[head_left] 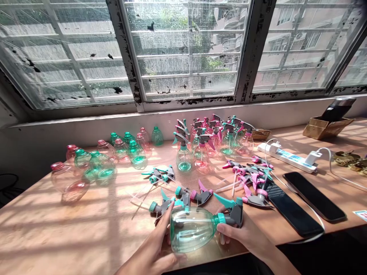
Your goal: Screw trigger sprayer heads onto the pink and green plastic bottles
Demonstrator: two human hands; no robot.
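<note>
A clear green spray bottle (192,230) lies sideways in the air above the table's front edge, its neck pointing right. My left hand (160,244) is wrapped round its base, with the thumb along the near side. At the neck, my right hand (229,231) grips the teal collar (220,218) of the grey and teal trigger head (235,211). The head sits on the bottle's mouth, and a straw shows inside. Just beyond lie loose trigger heads, a teal one (160,206) and a pink one (202,194) among them.
Open-necked bottles (106,168) stand at the left. Several bottles with trigger heads (200,156) stand at the back middle. A pile of pink trigger heads (252,177), two phones (314,196), a power strip (289,157) with cables and a cardboard box (327,128) are at the right.
</note>
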